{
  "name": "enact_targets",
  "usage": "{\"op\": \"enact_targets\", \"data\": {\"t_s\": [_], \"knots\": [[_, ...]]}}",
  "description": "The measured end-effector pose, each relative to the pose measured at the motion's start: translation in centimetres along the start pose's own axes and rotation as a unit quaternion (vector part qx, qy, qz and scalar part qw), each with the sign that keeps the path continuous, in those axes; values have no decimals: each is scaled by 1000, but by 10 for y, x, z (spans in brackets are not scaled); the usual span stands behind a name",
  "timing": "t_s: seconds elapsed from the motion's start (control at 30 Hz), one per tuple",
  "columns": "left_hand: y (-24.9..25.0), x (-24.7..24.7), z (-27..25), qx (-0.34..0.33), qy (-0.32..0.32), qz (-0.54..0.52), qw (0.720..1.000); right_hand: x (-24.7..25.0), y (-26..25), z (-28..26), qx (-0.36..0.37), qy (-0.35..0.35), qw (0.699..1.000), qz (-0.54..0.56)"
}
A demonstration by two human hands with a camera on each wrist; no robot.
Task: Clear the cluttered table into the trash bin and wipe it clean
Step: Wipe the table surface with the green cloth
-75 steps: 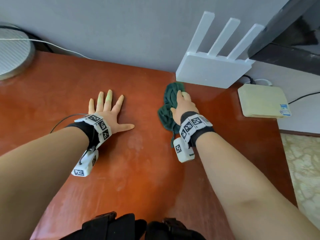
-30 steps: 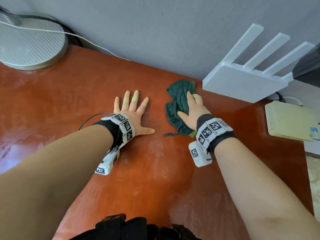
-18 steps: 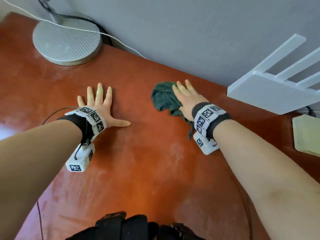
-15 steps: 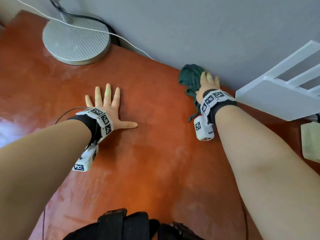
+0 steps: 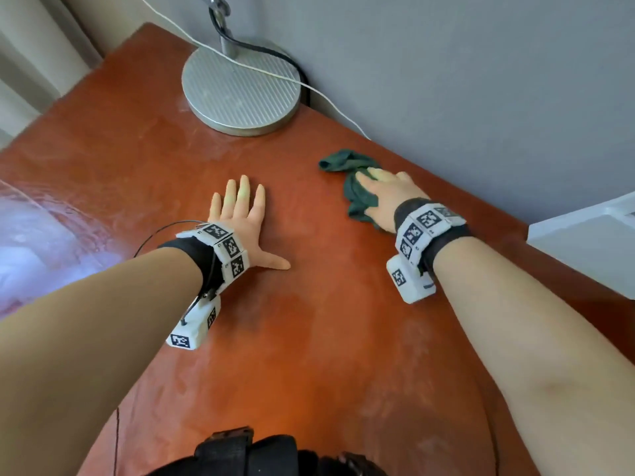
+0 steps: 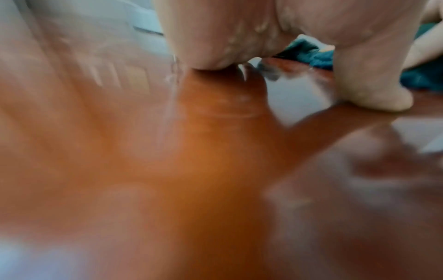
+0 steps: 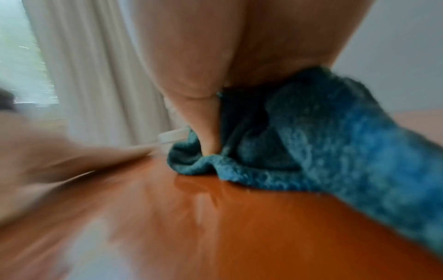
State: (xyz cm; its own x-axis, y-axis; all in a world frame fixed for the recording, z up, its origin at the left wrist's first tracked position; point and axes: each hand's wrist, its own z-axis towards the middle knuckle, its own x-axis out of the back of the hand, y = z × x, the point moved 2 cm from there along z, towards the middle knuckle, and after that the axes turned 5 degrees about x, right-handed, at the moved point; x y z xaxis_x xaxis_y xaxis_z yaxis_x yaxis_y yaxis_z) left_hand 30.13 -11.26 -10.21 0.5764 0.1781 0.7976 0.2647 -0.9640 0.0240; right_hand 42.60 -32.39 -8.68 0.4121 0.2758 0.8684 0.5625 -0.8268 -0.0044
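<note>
A crumpled dark green cloth (image 5: 357,197) lies on the red-brown table (image 5: 309,338) near its back edge by the wall. My right hand (image 5: 385,194) rests on top of the cloth, pressing it to the wood with fairly straight fingers. The right wrist view shows this cloth (image 7: 335,142) bunched under the palm (image 7: 203,56), with the thumb dug into a fold. My left hand (image 5: 240,214) lies flat on the table to the left, fingers spread, holding nothing. The left wrist view is blurred, with the left thumb (image 6: 369,91) on the wood and the cloth (image 6: 311,53) beyond it.
A round metal lamp base (image 5: 240,87) stands at the back left, with a white cable (image 5: 330,97) running over it along the wall. A white router (image 5: 591,242) sits at the right edge. The wood carries faint wet smears.
My right hand has slid the cloth leftward along the back of the table, away from the router and toward the lamp base. The left hand has stayed flat in place.
</note>
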Motion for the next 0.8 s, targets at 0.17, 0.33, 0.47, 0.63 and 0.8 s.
{"op": "enact_targets", "data": {"t_s": [0.17,0.33,0.47,0.63,0.8], "knots": [[-29,-3,-4,-1,-11,33,999,15,73,-5,-244,4,969,34],[-26,-1,-5,2,-7,40,999,-20,49,-57,-235,43,963,122],[-24,2,-9,5,2,60,998,-58,-36,-121,-69,29,993,95],[-28,-3,-25,-31,27,44,998,-75,-152,-173,194,-93,975,63],[-60,-29,-67,-96,16,68,993,-53,-131,-167,43,49,991,118]]}}
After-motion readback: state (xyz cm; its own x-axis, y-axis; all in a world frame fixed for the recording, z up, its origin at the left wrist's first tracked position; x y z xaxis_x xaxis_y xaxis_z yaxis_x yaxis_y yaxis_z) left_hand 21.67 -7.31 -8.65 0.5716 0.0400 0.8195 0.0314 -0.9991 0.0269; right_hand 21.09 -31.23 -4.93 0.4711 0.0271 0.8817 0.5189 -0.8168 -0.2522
